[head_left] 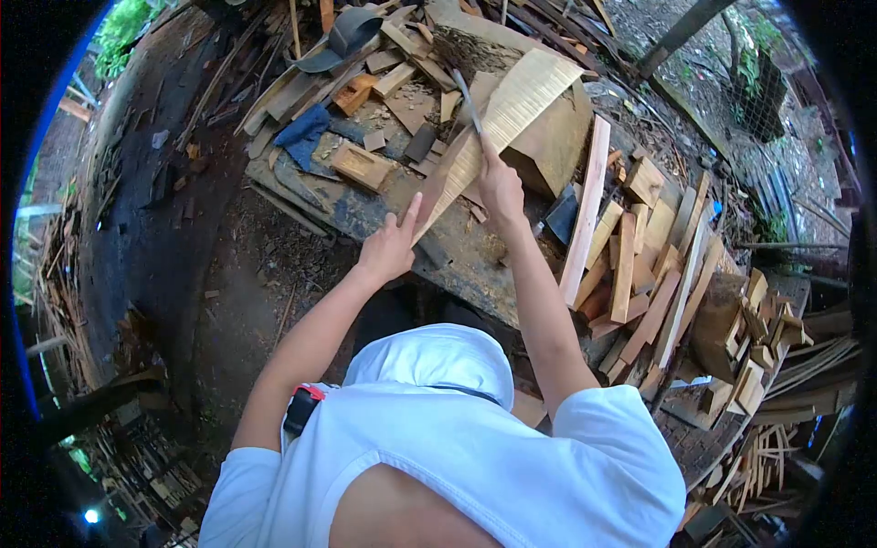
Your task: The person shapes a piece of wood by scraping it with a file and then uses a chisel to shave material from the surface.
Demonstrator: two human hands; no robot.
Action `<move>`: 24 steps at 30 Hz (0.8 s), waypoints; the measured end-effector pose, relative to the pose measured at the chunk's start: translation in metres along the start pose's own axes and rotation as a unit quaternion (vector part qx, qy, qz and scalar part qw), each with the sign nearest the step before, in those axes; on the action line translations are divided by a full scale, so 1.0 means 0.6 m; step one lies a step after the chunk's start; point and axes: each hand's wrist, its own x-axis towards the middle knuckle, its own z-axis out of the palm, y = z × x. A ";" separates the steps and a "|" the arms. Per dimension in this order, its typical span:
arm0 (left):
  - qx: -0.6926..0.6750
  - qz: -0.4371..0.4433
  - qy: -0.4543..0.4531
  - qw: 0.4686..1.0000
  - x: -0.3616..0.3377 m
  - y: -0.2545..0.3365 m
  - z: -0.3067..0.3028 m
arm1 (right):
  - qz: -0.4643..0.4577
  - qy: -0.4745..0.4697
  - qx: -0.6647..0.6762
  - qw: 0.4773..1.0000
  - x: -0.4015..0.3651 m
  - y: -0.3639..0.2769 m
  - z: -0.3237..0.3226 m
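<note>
A long, pale wooden board (pixel 507 117), wide at its far end and tapering towards me, lies slanting across the bench with a ridged upper face. My left hand (pixel 388 248) grips its narrow near end, the index finger stretched along the edge and the other fingers partly hidden. My right hand (pixel 501 187) is closed around the near end of a long, thin, greyish bladed tool (pixel 467 99), which lies against or just over the board's left edge. Whether this tool is a knife or a file I cannot make out. Beneath the board's far part is a large wooden block (pixel 552 137).
Wood offcuts (pixel 363 164), a blue cloth (pixel 302 135) and a grey cap (pixel 343 41) lie on the bench's left side. Many sticks and blocks (pixel 630 265) are heaped on the right. The workbench edge (pixel 301 212) runs before me, with dirt ground (pixel 247 283) at left.
</note>
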 end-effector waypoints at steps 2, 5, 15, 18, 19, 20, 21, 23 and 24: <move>0.010 -0.002 -0.008 1.000 0.000 0.001 -0.003 | 0.016 0.015 -0.008 1.000 0.014 -0.004 0.007; 0.024 -0.015 -0.018 0.999 -0.001 0.001 -0.003 | -0.005 -0.001 0.002 1.000 -0.042 -0.005 0.023; 0.001 -0.037 -0.044 0.998 0.002 0.007 -0.011 | 0.011 -0.027 -0.012 0.999 -0.009 -0.007 0.018; 0.003 -0.033 -0.033 0.999 0.006 0.002 -0.007 | 0.008 -0.047 0.017 0.999 -0.059 -0.016 0.024; 0.000 -0.037 -0.034 0.999 0.006 0.003 -0.005 | 0.001 -0.055 0.022 0.998 -0.085 -0.022 0.022; -0.003 -0.042 -0.037 0.998 0.006 0.003 -0.002 | -0.001 -0.058 0.021 0.998 -0.090 -0.025 0.016; -0.004 -0.044 -0.038 0.998 0.006 0.003 -0.004 | -0.014 -0.068 0.004 0.998 -0.094 -0.027 0.011; -0.002 -0.040 -0.029 0.999 0.004 0.004 -0.004 | -0.024 -0.063 0.002 0.998 -0.084 -0.016 0.016; -0.002 -0.037 -0.034 0.999 0.001 0.006 -0.002 | -0.019 -0.065 0.002 0.998 -0.062 -0.014 0.016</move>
